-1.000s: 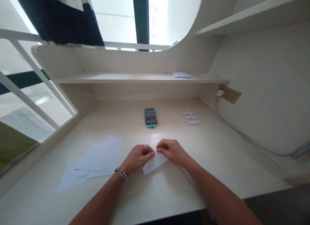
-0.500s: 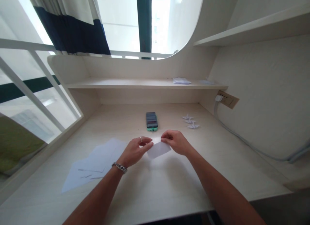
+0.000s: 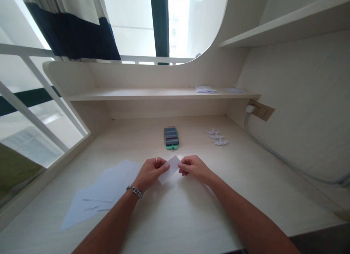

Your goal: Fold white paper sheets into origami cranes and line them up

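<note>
A small piece of white paper (image 3: pixel 170 170) is held between my hands, tilted above the desk. My left hand (image 3: pixel 151 172), with a ring and a chain bracelet, pinches its left side between thumb and fingers. At its right corner, the fingertips of my right hand (image 3: pixel 194 168) are closed on the edge. Just beyond the hands lies a dark phone-like object (image 3: pixel 171 138) with a green end, its surface pixelated. Folded white paper cranes (image 3: pixel 218 137) sit in a short row to the right of it.
White sheets (image 3: pixel 101 193) with dark marks overlap on the desk (image 3: pixel 175 224) at left. Folded papers (image 3: pixel 205 89) rest on the back shelf (image 3: pixel 153 93). A grey cable (image 3: pixel 276 158) runs from the wall socket (image 3: pixel 261 110) along the right wall.
The paper has turned so that a corner now points up and away. My right hand has come down slightly, to the paper's right corner. The camera view has shifted a little.
</note>
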Demonstrator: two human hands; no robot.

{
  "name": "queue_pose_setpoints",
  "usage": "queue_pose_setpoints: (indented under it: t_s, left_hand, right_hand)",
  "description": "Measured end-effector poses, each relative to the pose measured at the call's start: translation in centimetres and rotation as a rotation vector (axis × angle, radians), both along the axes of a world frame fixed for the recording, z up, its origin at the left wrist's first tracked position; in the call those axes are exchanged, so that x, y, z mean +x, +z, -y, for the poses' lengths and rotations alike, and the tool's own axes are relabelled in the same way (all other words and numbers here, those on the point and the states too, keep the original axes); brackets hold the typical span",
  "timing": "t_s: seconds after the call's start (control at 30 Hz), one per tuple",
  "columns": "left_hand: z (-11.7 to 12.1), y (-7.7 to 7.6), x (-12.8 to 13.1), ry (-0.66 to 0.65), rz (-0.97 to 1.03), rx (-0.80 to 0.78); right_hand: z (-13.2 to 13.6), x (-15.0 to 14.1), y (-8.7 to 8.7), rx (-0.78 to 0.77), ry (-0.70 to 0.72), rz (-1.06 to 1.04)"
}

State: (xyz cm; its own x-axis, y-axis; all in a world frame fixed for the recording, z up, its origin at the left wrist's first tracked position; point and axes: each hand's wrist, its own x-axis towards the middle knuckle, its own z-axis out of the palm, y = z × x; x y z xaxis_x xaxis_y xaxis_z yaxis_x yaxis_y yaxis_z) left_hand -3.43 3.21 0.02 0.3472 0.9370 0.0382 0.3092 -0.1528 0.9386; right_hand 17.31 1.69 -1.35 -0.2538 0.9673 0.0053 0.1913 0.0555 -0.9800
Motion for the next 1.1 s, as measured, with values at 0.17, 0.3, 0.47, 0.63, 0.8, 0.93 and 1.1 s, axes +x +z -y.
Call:
queue_pose_setpoints:
  t_s: [0.17,0.3,0.47,0.63,0.8,0.93,1.1]
  left_hand:
    - [0.4,0.3,0.2,-0.052,-0.055,0.016]
    - [0.4,0.2,0.3,-0.075,-0.030,-0.005]
    - [0.1,-0.3,0.2,-0.069,-0.026,-0.015]
    - [0.4,-0.4,0.5,-0.096,-0.036,-0.046]
    - [0.8,-0.6,0.9,-0.100,0.003,-0.042]
    - [0.9,-0.7,1.0,-0.084,0.053,-0.052]
    - [1.2,-0.1,1.2,-0.069,0.081,-0.067]
  right_hand:
    - [0.4,-0.4,0.4,-0.033,-0.008,-0.059]
    - [0.4,-0.7,0.8,-0.038,-0.028,-0.031]
    - [0.2,-1.0,0.8,-0.026,0.013,0.021]
    - [0.6,-0.5,0.1,-0.097,-0.014,-0.071]
    - [0.9,0.0,-0.1,-0.111,-0.030,-0.154]
    - [1.0,-0.1,0.2,-0.085,-0.047,-0.145]
    - [1.2,-0.1,0.4,-0.116,-0.037,-0.185]
